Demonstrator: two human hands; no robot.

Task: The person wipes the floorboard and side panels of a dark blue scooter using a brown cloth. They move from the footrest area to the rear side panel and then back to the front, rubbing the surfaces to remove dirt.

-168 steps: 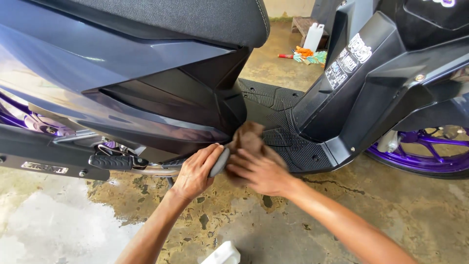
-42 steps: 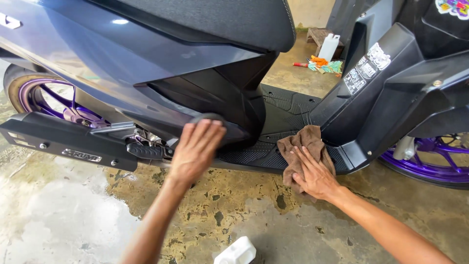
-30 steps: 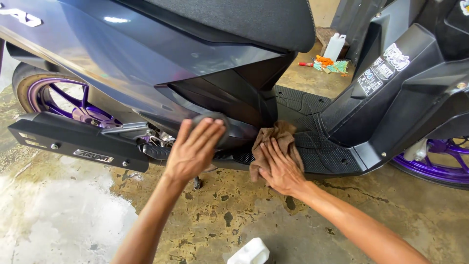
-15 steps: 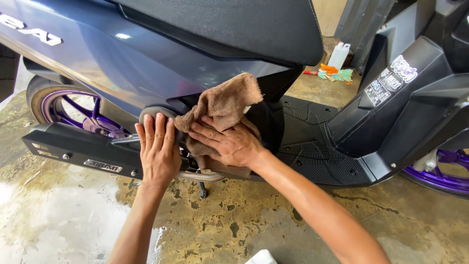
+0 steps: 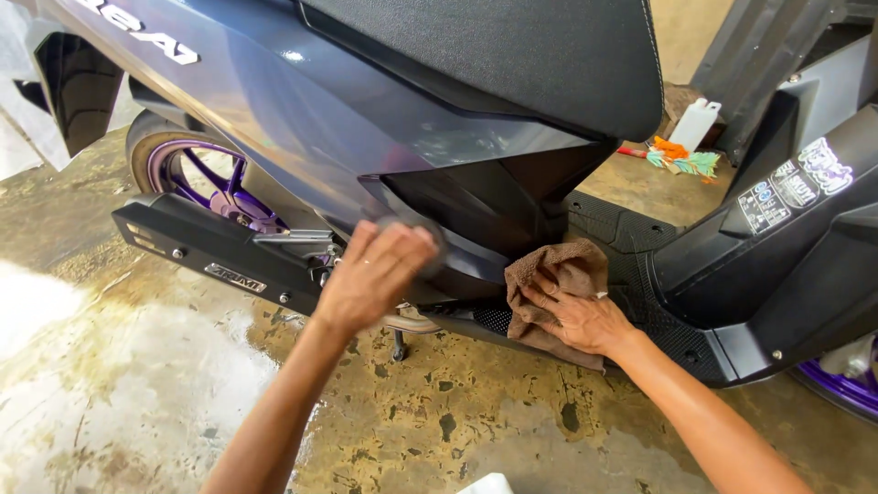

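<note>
A dark blue and black scooter (image 5: 347, 119) stands side-on in front of me. My left hand (image 5: 375, 274) is cupped against its lower black side panel, over a dark round thing that shows only past my fingertips; I cannot tell what it is. My right hand (image 5: 576, 316) presses a brown cloth (image 5: 553, 274) flat against the edge of the black textured footboard (image 5: 631, 242), fingers spread on the cloth. The black exhaust (image 5: 219, 252) lies left of my left hand.
A purple rear wheel (image 5: 197, 174) is at the left, another purple wheel (image 5: 846, 384) at the lower right. A white bottle (image 5: 693, 123) and a coloured brush (image 5: 677, 155) lie beyond the footboard. The concrete floor (image 5: 137, 384) is wet and stained. A white object (image 5: 485, 485) peeks at the bottom edge.
My right hand has brought the cloth down from the side panel to the footboard edge. My left hand shifted right along the lower panel, and the view moved closer.
</note>
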